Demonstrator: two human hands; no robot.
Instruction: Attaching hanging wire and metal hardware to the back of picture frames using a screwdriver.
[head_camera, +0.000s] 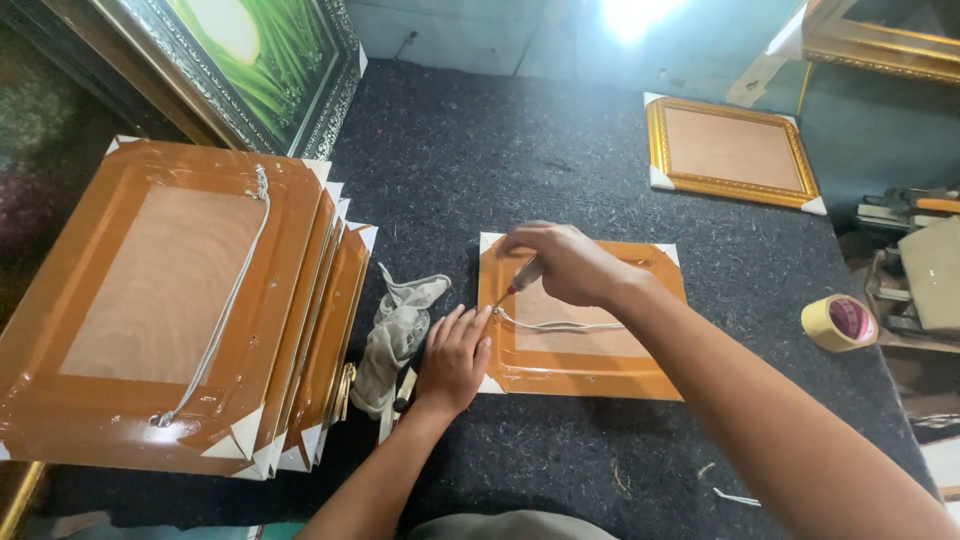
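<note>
The right hand gripped a screwdriver over the small frame; the left hand lay flat, unclenched, at its edge, a rag just beyond it.

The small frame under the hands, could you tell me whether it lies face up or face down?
Face down: the frame shows its taped brown backing and hanging cord.

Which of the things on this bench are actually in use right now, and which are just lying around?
In use: right hand with screwdriver; left hand steadying taped frame back; white cord.

Lying about: grey rag, tape roll, stacked frames, gold frame.
</note>
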